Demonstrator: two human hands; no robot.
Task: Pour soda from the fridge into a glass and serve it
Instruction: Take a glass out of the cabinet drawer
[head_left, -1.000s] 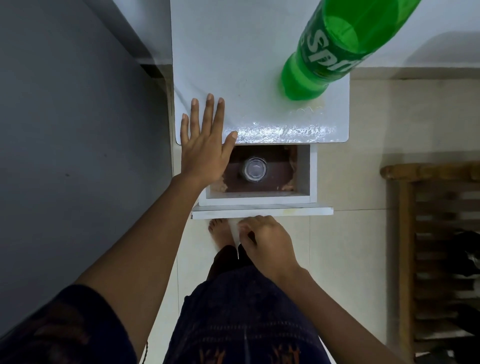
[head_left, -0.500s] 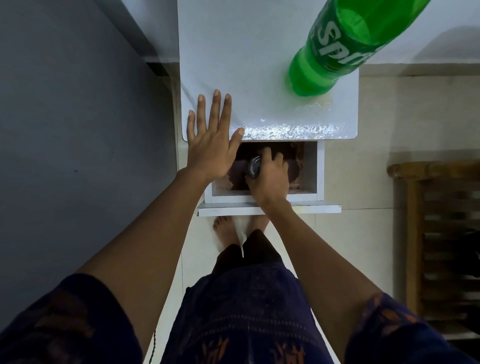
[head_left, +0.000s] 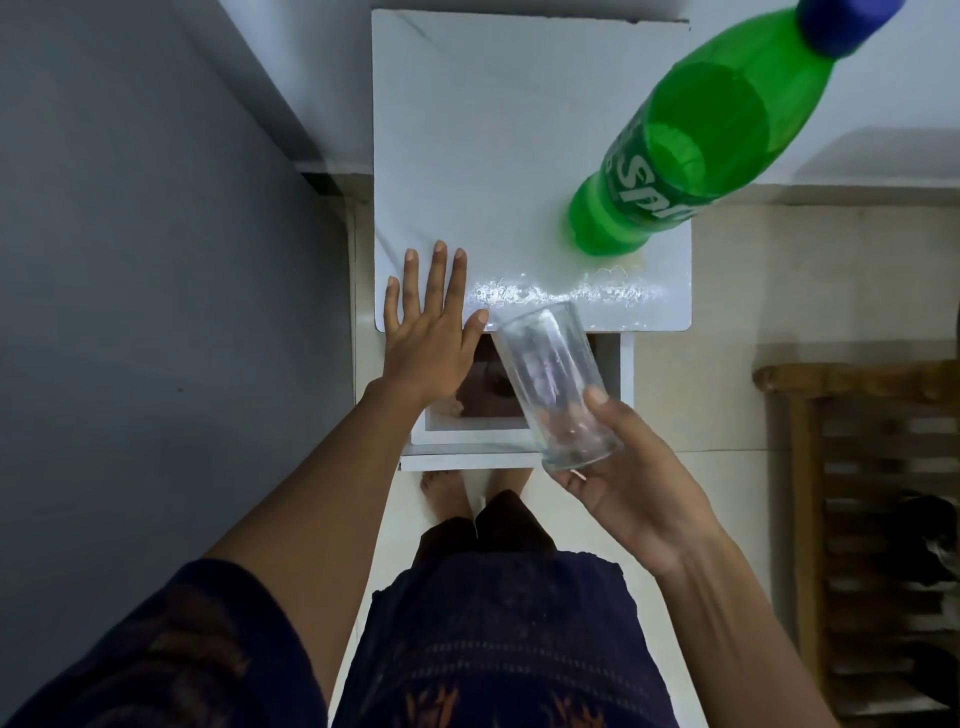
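A clear empty glass (head_left: 550, 379) is tilted in the air above the open drawer (head_left: 626, 374), its mouth pointing up and away. My right hand (head_left: 631, 480) grips it near the base, thumb on the side. A green soda bottle (head_left: 691, 150) with a blue cap stands on the white table top (head_left: 493, 130), at its right front corner. My left hand (head_left: 428, 332) rests flat on the table's front left edge, fingers spread and straight.
A grey wall runs along the left. A wooden slatted rack (head_left: 857, 519) stands at the right on the tiled floor. The drawer front (head_left: 467, 460) juts toward my legs, and my bare feet show just under it.
My right hand went from the drawer front into the drawer, gripped the glass and lifted it out, tilted. My left hand stayed flat on the table.
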